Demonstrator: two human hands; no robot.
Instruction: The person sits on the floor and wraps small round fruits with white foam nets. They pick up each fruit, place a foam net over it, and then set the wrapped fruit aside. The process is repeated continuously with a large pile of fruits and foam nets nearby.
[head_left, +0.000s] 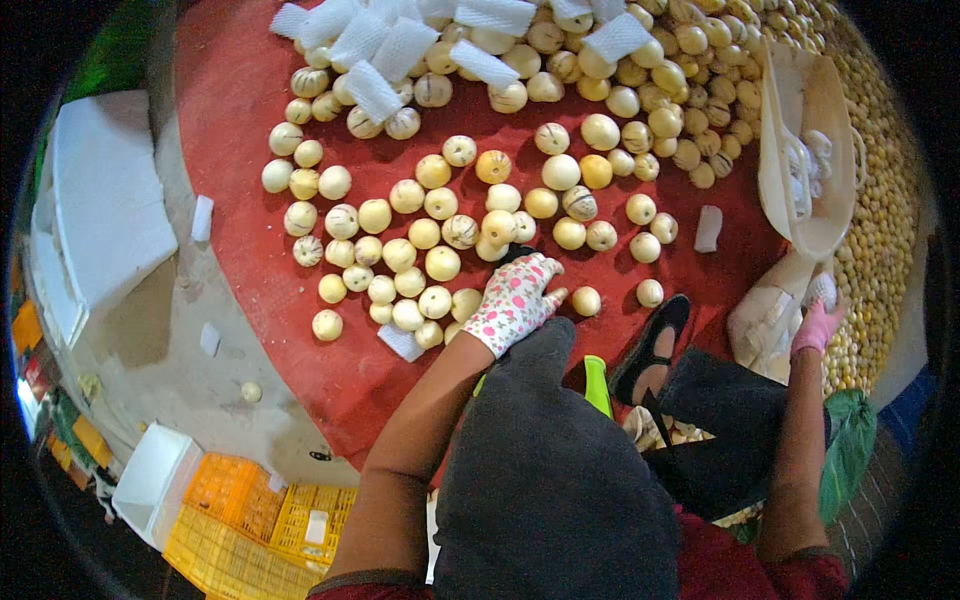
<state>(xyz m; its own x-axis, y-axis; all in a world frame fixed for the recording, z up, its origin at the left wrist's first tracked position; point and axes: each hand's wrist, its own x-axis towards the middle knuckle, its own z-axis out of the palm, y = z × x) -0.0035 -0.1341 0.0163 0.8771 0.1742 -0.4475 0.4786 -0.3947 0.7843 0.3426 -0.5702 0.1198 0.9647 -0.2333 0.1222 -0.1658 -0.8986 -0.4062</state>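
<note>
My left hand (519, 301), in a white glove with a pink floral print, is just above my dark-clad knee. Its fingers are apart and no item shows in them; the palm side is hidden. Close by are pale yellow pepino melons (442, 264), some with purple streaks, spread over a red cloth (262, 247). Far to the right, my right hand (817, 327), in a pink glove and slightly blurred, grips a fruit in a white foam net (823, 289). Just beyond it stands a cream plastic container (806, 234) with foam-netted pieces inside.
White foam net sleeves (405, 49) lie over the far fruit. A large heap of small pepino melons (885, 225) fills the right side. At left are a white foam box (112, 195) and yellow and orange plastic crates (232, 495). My black shoe (651, 349) rests on the cloth.
</note>
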